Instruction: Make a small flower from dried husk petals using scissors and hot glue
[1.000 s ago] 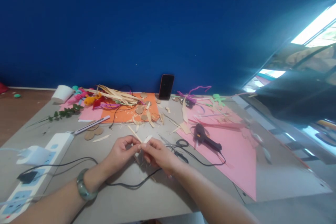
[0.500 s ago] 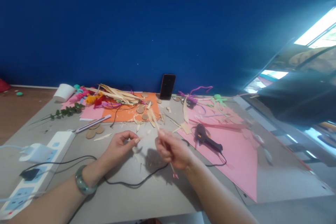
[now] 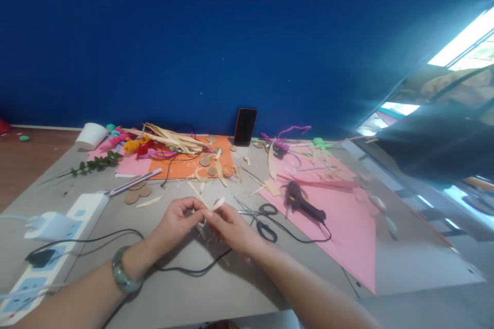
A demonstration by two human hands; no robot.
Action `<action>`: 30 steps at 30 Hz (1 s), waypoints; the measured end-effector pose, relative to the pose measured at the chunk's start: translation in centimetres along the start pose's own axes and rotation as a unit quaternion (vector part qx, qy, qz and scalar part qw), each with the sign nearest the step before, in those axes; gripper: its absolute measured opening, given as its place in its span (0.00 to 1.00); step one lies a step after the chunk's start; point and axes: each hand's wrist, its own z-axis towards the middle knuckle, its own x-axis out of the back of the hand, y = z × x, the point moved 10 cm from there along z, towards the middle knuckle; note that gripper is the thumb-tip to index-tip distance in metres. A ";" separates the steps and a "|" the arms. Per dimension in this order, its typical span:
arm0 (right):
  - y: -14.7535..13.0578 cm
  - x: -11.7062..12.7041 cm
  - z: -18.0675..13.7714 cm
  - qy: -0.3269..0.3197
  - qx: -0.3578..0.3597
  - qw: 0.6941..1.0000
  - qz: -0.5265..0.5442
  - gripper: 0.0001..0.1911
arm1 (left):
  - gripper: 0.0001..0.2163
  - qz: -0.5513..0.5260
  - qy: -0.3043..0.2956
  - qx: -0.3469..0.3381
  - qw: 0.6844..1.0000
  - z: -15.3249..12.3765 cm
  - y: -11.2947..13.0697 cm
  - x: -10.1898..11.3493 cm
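Left hand [image 3: 177, 223]: I see its fingers pinched on the pale strip, though I cannot tell how hard they press
Right hand [image 3: 231, 229]: I read its fingers as closed at the same spot, their undersides hidden from me
Pale strip [image 3: 198, 194]: slants up out of the pinch, held above the counter [image 3: 173, 300] between both hands; it looks thin and dry to me, so a sharp twist or uneven pull could split it
White pointed piece [image 3: 218, 204]: pokes out beside the right fingers; I cannot tell how it meets the strip, and a slackened pinch might let it slip
Scissors [image 3: 254, 213]: lie just beside the right hand, blades seemingly parted; a careless sweep could bring knuckles onto an edge
Black cord [image 3: 193, 271]: crosses beneath the arms; if the bracelet [image 3: 122, 271] catches it, I expect a jolt to the grip
Glue gun [image 3: 304, 206]: rests on the pink sheet [image 3: 347, 247]; I cannot tell whether it is hot, but heat could mark the paper
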 end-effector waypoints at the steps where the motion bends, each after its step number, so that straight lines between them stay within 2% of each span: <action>1: 0.2 0.1 0.1 0.003 -0.004 1.000 -0.005 0.22 | 0.12 0.004 0.001 -0.001 1.000 0.0 0.1 0.0; 7: 0.7 0.7 0.1 0.020 -0.011 1.000 -0.014 0.23 | 0.11 0.015 0.009 -0.001 1.000 0.0 -0.3 0.1; 11: 1.6 0.5 0.0 0.011 -0.053 0.999 0.004 0.25 | 0.11 0.022 0.005 -0.002 1.000 0.0 -0.3 -0.1; 15: 2.0 -0.2 -0.3 -0.025 -0.106 0.988 0.106 0.23 | 0.11 0.039 -0.003 -0.015 0.999 0.0 0.5 -0.2; 18: 1.3 -0.5 -0.6 -0.055 -0.127 0.974 0.179 0.21 | 0.11 0.049 -0.009 -0.015 0.999 -0.1 0.8 -0.1; 21: 0.0 0.3 -0.8 -0.071 -0.127 0.964 0.223 0.20 | 0.11 0.050 0.000 -0.014 0.999 0.0 0.9 0.3; 23: -1.0 1.8 -0.7 -0.050 -0.105 0.962 0.246 0.20 | 0.11 0.037 0.013 0.000 0.999 0.0 0.7 0.7; 27: -2.1 4.7 -0.3 0.035 -0.054 0.969 0.240 0.19 | 0.12 -0.008 0.034 0.025 0.999 0.0 0.0 1.2; 30: -1.0 3.4 -0.4 0.026 -0.067 0.985 0.158 0.19 | 0.12 -0.017 0.023 0.017 0.999 0.0 -0.2 0.9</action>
